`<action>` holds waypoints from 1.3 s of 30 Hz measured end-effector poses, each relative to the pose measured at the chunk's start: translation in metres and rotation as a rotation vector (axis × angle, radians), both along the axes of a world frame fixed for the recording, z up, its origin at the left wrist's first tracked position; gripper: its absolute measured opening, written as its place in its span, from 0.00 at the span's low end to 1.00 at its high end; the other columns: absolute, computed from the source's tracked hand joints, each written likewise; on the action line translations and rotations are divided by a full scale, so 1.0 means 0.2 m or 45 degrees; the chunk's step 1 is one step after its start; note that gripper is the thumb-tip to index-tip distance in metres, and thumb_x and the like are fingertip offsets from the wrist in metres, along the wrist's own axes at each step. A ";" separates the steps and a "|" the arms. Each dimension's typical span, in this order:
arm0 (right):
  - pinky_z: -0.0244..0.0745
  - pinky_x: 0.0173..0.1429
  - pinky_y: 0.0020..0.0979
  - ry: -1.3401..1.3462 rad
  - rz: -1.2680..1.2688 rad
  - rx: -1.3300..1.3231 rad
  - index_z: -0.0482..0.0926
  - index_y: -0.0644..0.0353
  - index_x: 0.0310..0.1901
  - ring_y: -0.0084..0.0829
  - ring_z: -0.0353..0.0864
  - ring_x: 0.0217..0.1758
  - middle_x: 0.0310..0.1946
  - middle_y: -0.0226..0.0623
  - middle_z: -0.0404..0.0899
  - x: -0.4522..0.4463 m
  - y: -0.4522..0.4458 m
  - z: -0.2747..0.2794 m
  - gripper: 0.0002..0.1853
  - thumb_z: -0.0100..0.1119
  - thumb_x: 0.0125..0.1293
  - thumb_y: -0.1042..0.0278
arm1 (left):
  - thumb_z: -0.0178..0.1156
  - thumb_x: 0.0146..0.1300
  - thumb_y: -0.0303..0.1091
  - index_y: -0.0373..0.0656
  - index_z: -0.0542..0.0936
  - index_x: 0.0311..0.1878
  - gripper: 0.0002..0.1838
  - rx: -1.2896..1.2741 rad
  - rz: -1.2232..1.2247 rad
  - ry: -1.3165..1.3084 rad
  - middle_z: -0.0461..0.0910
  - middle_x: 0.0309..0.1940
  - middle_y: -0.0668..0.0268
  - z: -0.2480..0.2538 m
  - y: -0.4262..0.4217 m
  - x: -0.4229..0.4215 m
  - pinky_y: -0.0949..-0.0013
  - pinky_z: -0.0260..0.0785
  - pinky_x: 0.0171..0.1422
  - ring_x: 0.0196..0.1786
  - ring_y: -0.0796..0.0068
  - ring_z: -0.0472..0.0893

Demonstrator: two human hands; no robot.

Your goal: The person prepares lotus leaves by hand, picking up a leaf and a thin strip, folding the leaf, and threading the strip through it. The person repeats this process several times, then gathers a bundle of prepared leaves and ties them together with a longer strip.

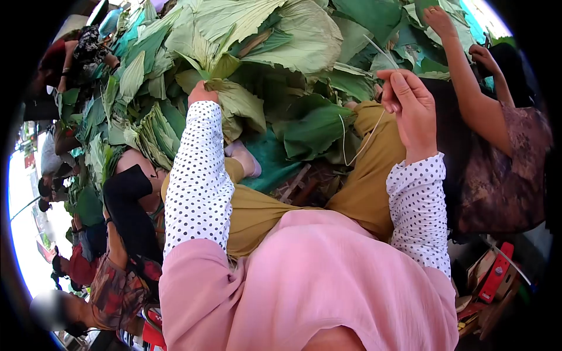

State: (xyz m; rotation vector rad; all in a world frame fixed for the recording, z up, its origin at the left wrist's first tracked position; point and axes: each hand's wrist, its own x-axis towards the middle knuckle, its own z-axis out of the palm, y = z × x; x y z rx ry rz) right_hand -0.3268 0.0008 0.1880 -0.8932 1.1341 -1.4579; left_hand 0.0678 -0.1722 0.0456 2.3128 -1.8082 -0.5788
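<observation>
Head view: left hand (203, 94) has fingers curled tight around the base of the leaf bundle (249, 44), beyond the lap. Right hand (410, 99) pinches a thin pale strip (367, 140) between thumb and fingertips, one length looping down by the trousers (363, 190).

Leaf pile (307, 38): bright daylight on top, dark shade in the gaps.
Glare: burning white below-left of the leaf pile!
Pink top (310, 275): softly lit, below the leaf pile.
Edges: fisheye-bent, black corners.
</observation>
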 end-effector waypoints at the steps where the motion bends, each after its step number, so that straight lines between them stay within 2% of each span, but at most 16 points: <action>1: 0.58 0.29 0.18 -0.020 0.009 -0.005 0.82 0.66 0.45 0.14 0.62 0.25 0.25 0.24 0.73 0.02 -0.01 0.00 0.12 0.51 0.74 0.67 | 0.65 0.55 0.35 0.44 0.78 0.56 0.23 -0.114 -0.022 -0.062 0.82 0.48 0.54 0.10 -0.02 0.03 0.59 0.72 0.60 0.53 0.55 0.81; 2: 0.58 0.29 0.18 -0.026 0.027 -0.043 0.82 0.66 0.45 0.14 0.62 0.25 0.25 0.24 0.73 0.02 -0.01 0.03 0.12 0.51 0.74 0.67 | 0.66 0.55 0.36 0.43 0.77 0.56 0.24 -0.060 -0.036 0.008 0.82 0.49 0.54 0.23 -0.02 0.06 0.60 0.71 0.59 0.53 0.56 0.81; 4: 0.58 0.29 0.18 -0.047 0.081 0.002 0.82 0.65 0.44 0.14 0.62 0.25 0.25 0.24 0.73 0.03 -0.04 0.00 0.12 0.50 0.74 0.67 | 0.70 0.51 0.38 0.43 0.79 0.54 0.25 -0.242 -0.065 0.060 0.84 0.44 0.57 0.29 -0.07 0.16 0.62 0.72 0.55 0.49 0.58 0.83; 8: 0.59 0.29 0.17 0.075 0.155 0.050 0.81 0.65 0.44 0.13 0.62 0.24 0.25 0.23 0.72 0.06 -0.04 0.03 0.12 0.51 0.74 0.65 | 0.66 0.57 0.38 0.41 0.82 0.50 0.18 -0.460 -0.045 0.268 0.84 0.36 0.61 0.41 -0.08 0.27 0.67 0.71 0.48 0.38 0.69 0.81; 9: 0.58 0.28 0.17 0.083 0.159 0.051 0.81 0.65 0.44 0.12 0.61 0.23 0.23 0.22 0.70 0.07 -0.04 0.01 0.13 0.51 0.74 0.63 | 0.63 0.58 0.40 0.40 0.82 0.45 0.15 -0.446 0.008 0.316 0.84 0.38 0.54 0.48 -0.04 0.24 0.61 0.71 0.51 0.44 0.57 0.82; 10: 0.58 0.28 0.17 0.093 0.165 0.022 0.81 0.65 0.44 0.12 0.61 0.23 0.23 0.22 0.70 0.08 -0.05 0.00 0.13 0.51 0.74 0.63 | 0.64 0.59 0.40 0.39 0.82 0.44 0.16 -0.480 0.013 0.410 0.82 0.33 0.56 0.51 -0.04 0.23 0.63 0.70 0.46 0.37 0.60 0.81; 12: 0.57 0.26 0.16 0.077 0.287 0.045 0.81 0.64 0.43 0.12 0.61 0.21 0.21 0.21 0.69 0.10 -0.03 0.00 0.14 0.51 0.75 0.61 | 0.65 0.59 0.41 0.37 0.82 0.42 0.16 -0.441 0.005 0.500 0.82 0.31 0.59 0.58 0.00 0.20 0.68 0.69 0.42 0.33 0.71 0.77; 15: 0.56 0.24 0.16 0.129 0.274 0.042 0.81 0.63 0.43 0.11 0.61 0.19 0.18 0.20 0.68 0.31 0.06 0.14 0.14 0.50 0.75 0.61 | 0.65 0.61 0.38 0.33 0.82 0.42 0.15 -0.526 -0.096 1.062 0.82 0.30 0.68 0.60 0.08 0.11 0.75 0.67 0.37 0.31 0.84 0.74; 16: 0.56 0.24 0.16 0.131 0.313 0.017 0.81 0.62 0.44 0.11 0.62 0.19 0.18 0.20 0.69 0.39 0.09 0.19 0.14 0.50 0.75 0.62 | 0.63 0.64 0.35 0.35 0.82 0.43 0.13 -0.498 -0.097 1.379 0.82 0.30 0.70 0.69 0.19 0.01 0.76 0.68 0.37 0.31 0.84 0.75; 18: 0.57 0.24 0.16 0.133 0.335 -0.017 0.81 0.62 0.44 0.11 0.62 0.19 0.18 0.21 0.69 0.53 0.09 0.25 0.13 0.50 0.75 0.63 | 0.59 0.67 0.32 0.38 0.80 0.47 0.10 -0.232 -0.070 1.706 0.83 0.37 0.69 0.78 0.32 -0.06 0.77 0.72 0.42 0.37 0.83 0.79; 20: 0.57 0.24 0.17 0.169 0.384 -0.077 0.81 0.63 0.42 0.10 0.63 0.20 0.18 0.20 0.69 0.65 0.08 0.28 0.12 0.51 0.74 0.65 | 0.57 0.68 0.29 0.37 0.77 0.51 0.11 -0.125 -0.111 1.793 0.82 0.43 0.65 0.86 0.43 -0.13 0.69 0.77 0.50 0.42 0.75 0.82; 27: 0.52 0.22 0.20 0.236 0.444 0.019 0.79 0.63 0.41 0.11 0.59 0.18 0.17 0.18 0.63 0.83 0.00 0.23 0.12 0.50 0.74 0.63 | 0.57 0.68 0.30 0.37 0.77 0.50 0.11 -0.154 -0.233 1.888 0.82 0.43 0.67 0.91 0.55 -0.18 0.74 0.73 0.47 0.42 0.80 0.80; 32: 0.53 0.21 0.20 0.206 0.393 0.050 0.80 0.63 0.42 0.11 0.59 0.18 0.16 0.18 0.64 0.85 -0.01 0.24 0.12 0.51 0.74 0.63 | 0.57 0.68 0.29 0.38 0.77 0.51 0.10 -0.180 -0.258 1.858 0.82 0.41 0.70 0.93 0.58 -0.21 0.76 0.72 0.46 0.41 0.82 0.79; 35: 0.53 0.22 0.20 0.242 0.378 0.046 0.80 0.62 0.41 0.12 0.59 0.18 0.17 0.19 0.65 0.84 0.00 0.26 0.12 0.50 0.74 0.63 | 0.57 0.68 0.27 0.38 0.75 0.55 0.13 -0.168 -0.333 1.793 0.82 0.43 0.67 0.91 0.57 -0.21 0.75 0.71 0.48 0.43 0.82 0.79; 37: 0.54 0.22 0.20 0.257 0.369 0.047 0.80 0.61 0.40 0.12 0.60 0.18 0.17 0.19 0.66 0.84 -0.01 0.25 0.12 0.50 0.75 0.63 | 0.55 0.69 0.27 0.38 0.72 0.61 0.18 -0.241 -0.567 1.738 0.83 0.45 0.63 0.93 0.60 -0.24 0.74 0.72 0.51 0.45 0.79 0.80; 39: 0.55 0.23 0.20 0.258 0.341 0.034 0.79 0.61 0.39 0.12 0.61 0.19 0.18 0.20 0.67 0.83 -0.02 0.23 0.12 0.50 0.75 0.63 | 0.55 0.69 0.28 0.38 0.71 0.62 0.19 -0.144 -0.576 1.844 0.82 0.46 0.63 0.96 0.62 -0.25 0.73 0.73 0.52 0.46 0.77 0.80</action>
